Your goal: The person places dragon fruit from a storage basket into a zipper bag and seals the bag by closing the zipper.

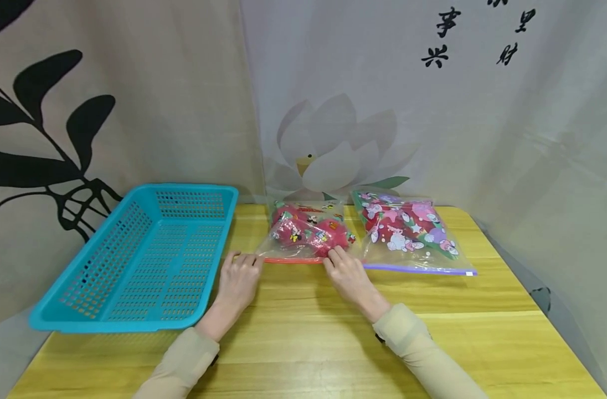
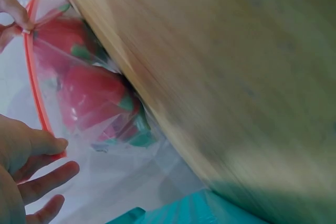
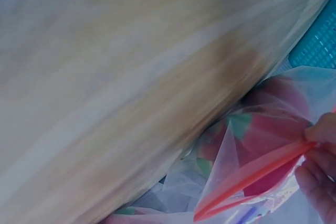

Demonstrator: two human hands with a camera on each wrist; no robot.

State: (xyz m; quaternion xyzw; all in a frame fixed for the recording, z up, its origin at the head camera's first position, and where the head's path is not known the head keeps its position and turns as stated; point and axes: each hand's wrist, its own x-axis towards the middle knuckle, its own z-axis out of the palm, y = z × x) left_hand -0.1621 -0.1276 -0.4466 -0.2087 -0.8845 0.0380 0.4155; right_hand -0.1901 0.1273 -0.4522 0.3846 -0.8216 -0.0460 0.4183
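A clear zip-lock bag point(image 1: 308, 252) printed with small cartoon figures lies flat at the back middle of the table, its red zip strip point(image 2: 35, 87) towards me. Inside are red rounded items point(image 2: 94, 95) with green parts; their exact kind is unclear through the plastic. My left hand point(image 1: 240, 280) pinches the strip's left end between thumb and index finger, the other fingers spread. Further right along the strip, my right hand point(image 1: 350, 277) pinches it with thumb and fingers. In the right wrist view, the two red edges point(image 3: 252, 174) stand apart beyond that hand.
Right of the red-strip bag lies a second zip-lock bag point(image 1: 408, 235) with a purple strip, holding similar red and green items. A blue perforated basket point(image 1: 119, 326) stands at the left. Behind the wooden table point(image 1: 308, 338) hangs a printed curtain point(image 1: 184, 83).
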